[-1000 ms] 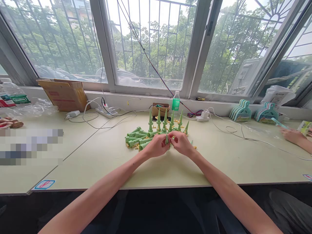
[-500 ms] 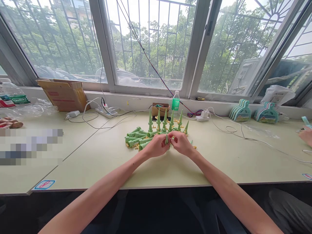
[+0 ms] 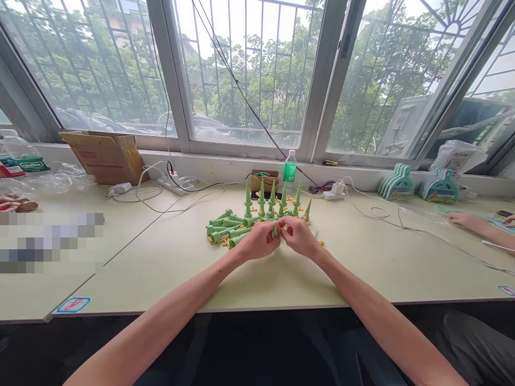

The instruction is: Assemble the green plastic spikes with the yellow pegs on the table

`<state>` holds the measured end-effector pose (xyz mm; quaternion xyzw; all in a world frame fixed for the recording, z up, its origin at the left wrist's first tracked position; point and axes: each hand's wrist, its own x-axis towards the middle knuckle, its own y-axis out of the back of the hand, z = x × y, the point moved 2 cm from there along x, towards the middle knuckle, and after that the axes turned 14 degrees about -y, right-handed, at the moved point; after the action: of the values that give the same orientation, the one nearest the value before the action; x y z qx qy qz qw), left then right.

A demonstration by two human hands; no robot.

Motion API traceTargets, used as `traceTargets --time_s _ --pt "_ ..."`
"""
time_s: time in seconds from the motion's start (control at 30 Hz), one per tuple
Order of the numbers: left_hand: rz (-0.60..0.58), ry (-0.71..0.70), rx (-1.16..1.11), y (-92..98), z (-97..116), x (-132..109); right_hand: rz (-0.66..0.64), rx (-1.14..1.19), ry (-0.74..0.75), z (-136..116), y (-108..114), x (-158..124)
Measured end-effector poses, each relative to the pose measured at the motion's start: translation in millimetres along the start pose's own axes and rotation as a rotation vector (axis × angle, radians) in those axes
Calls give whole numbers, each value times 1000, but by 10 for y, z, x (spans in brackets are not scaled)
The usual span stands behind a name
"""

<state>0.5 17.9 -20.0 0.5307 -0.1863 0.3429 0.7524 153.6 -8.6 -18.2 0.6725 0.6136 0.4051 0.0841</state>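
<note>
My left hand and my right hand meet over the pale green table, fingers curled around one small green plastic spike held between them. Just behind and left lies a pile of green spikes on their sides. Several more green spikes stand upright in a row behind my hands, with small yellow pieces scattered near them.
A green-labelled bottle and a small cardboard box stand by the window sill. A larger cardboard box, a power strip and cables lie left. Another person's hand rests at the far right near teal cards.
My hands have stayed in place on the spike. The other person's hand at the right drew back toward the edge, then came forward again and now lies flat on the table.
</note>
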Motion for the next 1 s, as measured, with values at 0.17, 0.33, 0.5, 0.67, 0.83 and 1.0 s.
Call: traceTargets --time_s 0.17,0.33,0.5,0.67,0.83,1.0 --pt "1 4 1 1 10 4 -2 -7 -5 -5 2 0" --pt "-12 14 11 7 20 7 -5 -5 -6 -6 3 -2" --pt "-14 12 7 14 29 11 -2 -10 -11 1 3 -6" --pt "-15 6 29 16 31 10 -1 -12 -8 4 4 -3" --pt "-23 7 27 12 31 12 -1 -17 -12 -4 10 -7" --pt "-27 14 34 18 36 18 -5 -17 -8 -14 13 -7"
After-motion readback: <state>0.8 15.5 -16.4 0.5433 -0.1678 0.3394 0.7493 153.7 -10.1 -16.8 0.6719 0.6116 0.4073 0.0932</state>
